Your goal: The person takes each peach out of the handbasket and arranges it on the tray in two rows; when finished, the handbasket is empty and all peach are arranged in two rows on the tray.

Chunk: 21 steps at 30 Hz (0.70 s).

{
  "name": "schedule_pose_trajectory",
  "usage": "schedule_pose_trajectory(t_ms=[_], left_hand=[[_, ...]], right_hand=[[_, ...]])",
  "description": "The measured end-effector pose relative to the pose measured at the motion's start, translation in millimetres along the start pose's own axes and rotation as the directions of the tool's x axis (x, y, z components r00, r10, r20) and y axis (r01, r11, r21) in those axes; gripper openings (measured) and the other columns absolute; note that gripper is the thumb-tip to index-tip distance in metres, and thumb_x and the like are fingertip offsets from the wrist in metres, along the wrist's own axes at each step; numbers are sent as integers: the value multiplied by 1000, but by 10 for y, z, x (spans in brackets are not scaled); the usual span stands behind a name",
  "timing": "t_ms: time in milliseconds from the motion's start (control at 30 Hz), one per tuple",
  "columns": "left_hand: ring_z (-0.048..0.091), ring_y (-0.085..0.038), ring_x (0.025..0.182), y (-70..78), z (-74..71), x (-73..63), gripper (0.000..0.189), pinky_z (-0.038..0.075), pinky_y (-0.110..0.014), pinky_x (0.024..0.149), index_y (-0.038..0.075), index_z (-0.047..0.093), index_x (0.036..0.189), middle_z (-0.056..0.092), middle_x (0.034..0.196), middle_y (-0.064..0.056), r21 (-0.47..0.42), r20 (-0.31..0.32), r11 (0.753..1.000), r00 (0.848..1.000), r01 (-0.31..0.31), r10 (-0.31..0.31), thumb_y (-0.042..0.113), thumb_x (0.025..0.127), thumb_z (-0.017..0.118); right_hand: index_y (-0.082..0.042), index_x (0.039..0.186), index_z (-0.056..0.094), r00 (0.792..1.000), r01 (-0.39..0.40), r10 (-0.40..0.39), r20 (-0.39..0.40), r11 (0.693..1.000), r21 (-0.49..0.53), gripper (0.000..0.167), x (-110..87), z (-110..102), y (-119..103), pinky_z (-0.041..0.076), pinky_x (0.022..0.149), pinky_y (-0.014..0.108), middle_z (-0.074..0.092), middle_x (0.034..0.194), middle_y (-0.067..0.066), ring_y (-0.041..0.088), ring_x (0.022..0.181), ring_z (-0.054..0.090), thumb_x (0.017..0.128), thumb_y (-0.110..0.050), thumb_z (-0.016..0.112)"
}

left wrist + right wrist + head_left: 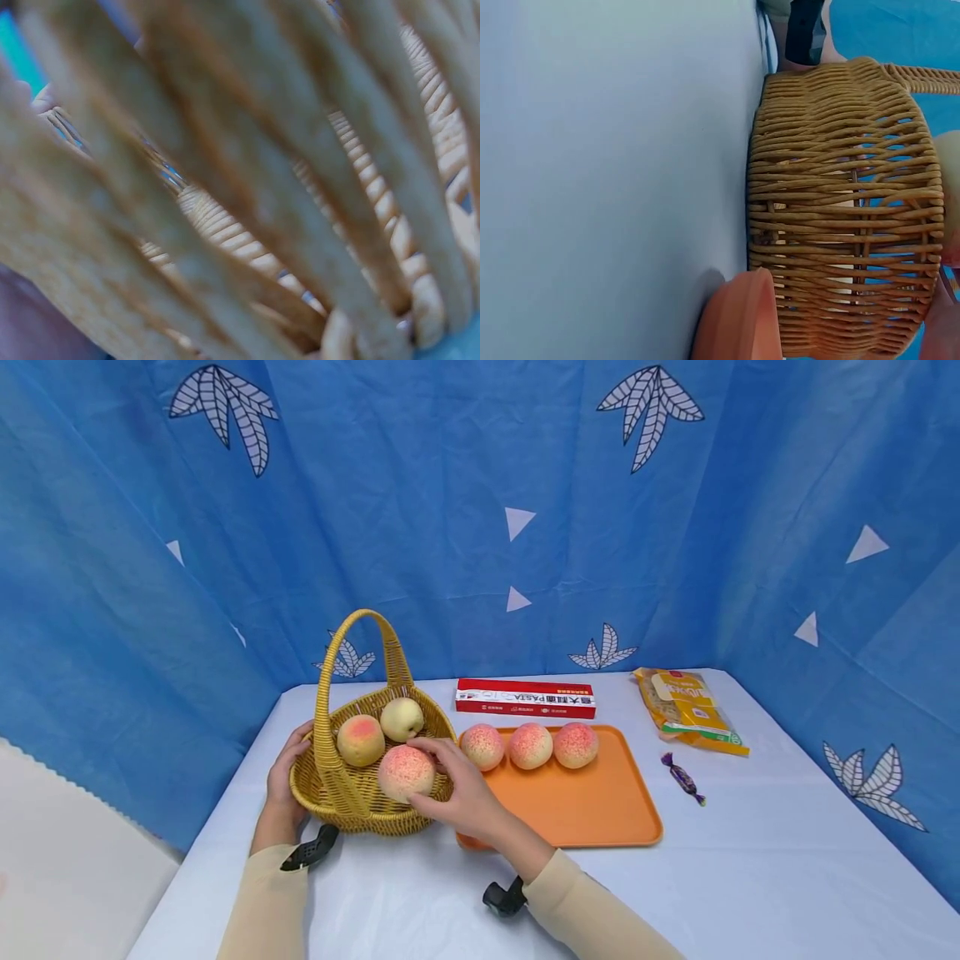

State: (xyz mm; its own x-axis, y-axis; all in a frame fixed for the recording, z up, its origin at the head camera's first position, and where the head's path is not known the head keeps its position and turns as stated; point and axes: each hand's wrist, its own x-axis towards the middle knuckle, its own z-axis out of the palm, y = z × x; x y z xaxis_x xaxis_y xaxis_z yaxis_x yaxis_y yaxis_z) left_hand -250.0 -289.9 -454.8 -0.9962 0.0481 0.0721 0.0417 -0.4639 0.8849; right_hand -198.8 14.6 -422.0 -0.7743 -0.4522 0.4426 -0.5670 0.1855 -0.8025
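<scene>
over the mouth of a honey-yellow woven wicker basket (397, 825), your right hand (461, 789) grasps a round, pink-speckled cream peach (405, 777).
your right thumb and fingers curl around that peach at the near part of the opening; whether it touches the wicker, i cannot tell. your left hand (281, 772) lies against the basket's outer left side, fingers partly hidden, so i cannot tell if they grip or merely rest. behind the held peach, inside the basket, sit an orange-yellow peach with a red blush (361, 741) and a pale yellow round fruit (402, 718). to the right, three pink-speckled peaches (530, 746) line the far side of a flat orange rectangular tray (566, 814). farther out lie a long red pasta box (525, 702), a yellow plastic packet (686, 706) and a purple twist-wrapped candy (684, 779).
</scene>
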Motion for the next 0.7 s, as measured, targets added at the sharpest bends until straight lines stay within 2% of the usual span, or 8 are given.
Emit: schedule_pose_trajectory(t_ms=[133, 400, 567, 700], left_hand=[[57, -2, 110, 3, 6, -3, 38, 48, -15, 93, 24, 45, 139, 59, 124, 15, 11, -11, 1000, 1000, 7, -7, 15, 107, 27], [59, -2, 109, -12, -15, 24, 40, 48, -16, 93, 26, 51, 135, 60, 123, 14, 1, -5, 1000, 1000, -16, 16, 12, 107, 26], [58, -2, 110, -9, -7, 2, 39, 47, -16, 94, 26, 51, 134, 61, 123, 14, -10, -3, 1000, 1000, -18, 18, 13, 107, 25], [58, -2, 109, -10, -9, 6, 39, 47, -16, 94, 25, 50, 135, 61, 122, 14, -8, 17, 1000, 1000, -26, 26, 13, 107, 25]], right_hand=[[-28, 144, 45, 1000, -2, 1, 14, 999, 38, 64, -56, -52, 3, 47, 108, 28, 52, 140, -3, 14, 127, 52, 87, -22, 74], [-25, 143, 45, 996, -85, 79, 37, 977, 194, 63, -129, -169, 8, 43, 112, 39, 52, 141, -2, 25, 129, 52, 88, -15, 74], [-25, 143, 45, 994, -97, 86, 69, 978, 182, 63, -137, -219, 0, 43, 112, 35, 51, 143, -3, 23, 130, 52, 88, -15, 74], [-23, 143, 45, 990, -132, 121, 73, 977, 165, 64, -146, -291, -62, 44, 111, 32, 52, 142, -2, 20, 130, 52, 87, -13, 75]])
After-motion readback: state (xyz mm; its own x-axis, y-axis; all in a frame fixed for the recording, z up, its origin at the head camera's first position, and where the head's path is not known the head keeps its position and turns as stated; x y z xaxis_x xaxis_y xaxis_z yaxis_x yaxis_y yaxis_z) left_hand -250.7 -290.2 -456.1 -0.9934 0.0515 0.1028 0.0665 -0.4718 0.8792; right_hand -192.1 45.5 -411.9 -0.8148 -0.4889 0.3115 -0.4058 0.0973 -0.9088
